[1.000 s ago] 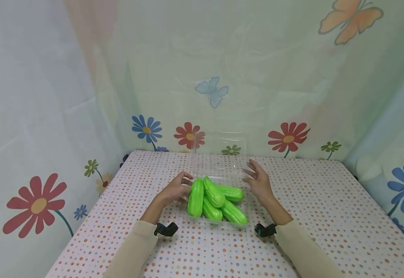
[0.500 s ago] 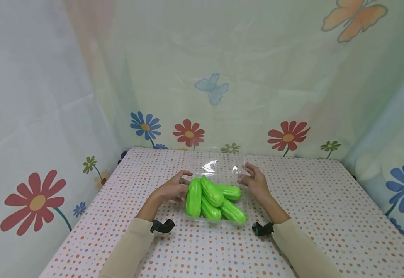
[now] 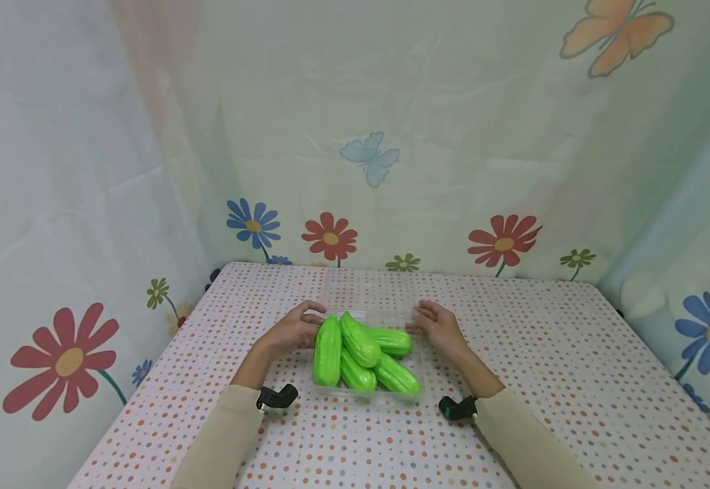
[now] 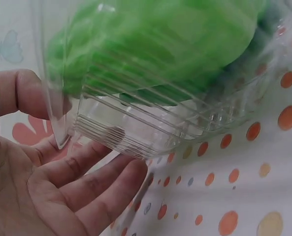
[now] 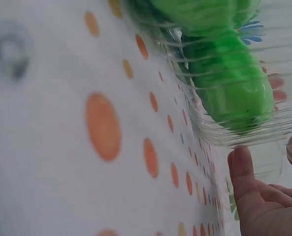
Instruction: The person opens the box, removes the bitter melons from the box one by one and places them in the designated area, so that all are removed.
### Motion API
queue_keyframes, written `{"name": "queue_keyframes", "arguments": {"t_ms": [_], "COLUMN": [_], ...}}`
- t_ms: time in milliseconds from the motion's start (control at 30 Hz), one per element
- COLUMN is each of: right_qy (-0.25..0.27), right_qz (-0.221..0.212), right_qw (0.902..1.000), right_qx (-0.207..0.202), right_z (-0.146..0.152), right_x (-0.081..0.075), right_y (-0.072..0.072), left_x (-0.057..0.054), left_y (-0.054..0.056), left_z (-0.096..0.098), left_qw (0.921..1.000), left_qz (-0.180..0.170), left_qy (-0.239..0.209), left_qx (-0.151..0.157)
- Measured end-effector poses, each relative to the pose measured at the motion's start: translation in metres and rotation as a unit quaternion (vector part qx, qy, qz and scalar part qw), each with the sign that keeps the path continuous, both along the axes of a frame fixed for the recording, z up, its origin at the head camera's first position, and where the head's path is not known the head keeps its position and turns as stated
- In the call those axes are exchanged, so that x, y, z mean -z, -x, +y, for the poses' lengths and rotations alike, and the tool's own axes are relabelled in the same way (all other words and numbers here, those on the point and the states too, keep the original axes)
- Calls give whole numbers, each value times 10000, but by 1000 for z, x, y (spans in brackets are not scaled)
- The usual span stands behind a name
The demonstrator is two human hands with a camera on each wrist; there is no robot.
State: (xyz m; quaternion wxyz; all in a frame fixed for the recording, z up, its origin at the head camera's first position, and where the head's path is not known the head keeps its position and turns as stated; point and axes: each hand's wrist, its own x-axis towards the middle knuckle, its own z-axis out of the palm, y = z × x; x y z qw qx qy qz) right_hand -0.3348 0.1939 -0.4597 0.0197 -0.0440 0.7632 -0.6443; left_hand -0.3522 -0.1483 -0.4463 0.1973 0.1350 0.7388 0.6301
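Between both hands sits a clear plastic clamshell box (image 3: 367, 393), its see-through lid (image 3: 370, 288) leaning far back. Several glossy, ridged green gourd-shaped vegetables (image 3: 361, 345) lie piled in the base. My left hand (image 3: 295, 329) holds the box's back left corner; in the left wrist view the thumb (image 4: 30, 93) is at the rim and the fingers (image 4: 106, 182) reach round the lower back corner. At the back right corner, my right hand (image 3: 440, 331) grips the box, one fingertip (image 5: 242, 160) against the ribbed wall in the right wrist view.
Under the box, the table (image 3: 514, 380) wears a white cloth with coloured dots. A flowered and butterfly-printed curtain (image 3: 453, 170) stands behind it and along both sides. A black wrist camera (image 3: 277, 396) is strapped to each wrist.
The lid has tipped from upright to far back. Box, vegetables and both hands have shifted slightly left together, and the right hand has come in closer to the box corner.
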Motion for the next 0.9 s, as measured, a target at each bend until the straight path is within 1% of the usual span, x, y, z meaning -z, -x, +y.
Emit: {"name": "queue_keyframes", "arguments": {"t_ms": [67, 200, 300, 367, 433, 500, 600, 667, 767, 900], "right_qy": [9, -631, -1228, -1490, -1694, -1768, -1770, -1751, -1556, -1377], "right_qz": [-20, 58, 199, 320, 541, 834, 1286, 1467, 1559, 1374], "right_qw": [10000, 9976, 9904, 9857, 9810, 9781, 9745, 9730, 9754, 9806], "right_qx": [-30, 295, 603, 715, 769, 711, 499, 325, 25, -256], "right_z": [-2, -5, -6, -7, -11, -16, -26, -34, -46, -62], "right_x": [-1, -5, -12, -18, -25, -32, -40, -43, -46, -43], "right_y": [-1, -1, -3, -7, -11, -16, -24, -30, -37, -44], "left_x": [-1, -4, -5, -5, -4, -3, -2, -2, -1, 1], "left_y": [-1, -1, 0, 2, 3, 5, 5, 4, 2, 0], "left_z": [-2, -3, -3, -3, -3, -3, -3, -2, -2, -2], "left_qw": [10000, 9999, 9998, 9998, 9998, 9998, 9998, 9998, 9998, 9998], "left_qz": [12, 125, 185, 210, 205, 201, 184, 177, 189, 190], "left_qy": [-54, -61, -40, -12, -10, 3, 24, 46, 73, 43], "left_qx": [-22, 25, 65, 65, 31, -11, -43, -41, -46, -73]}}
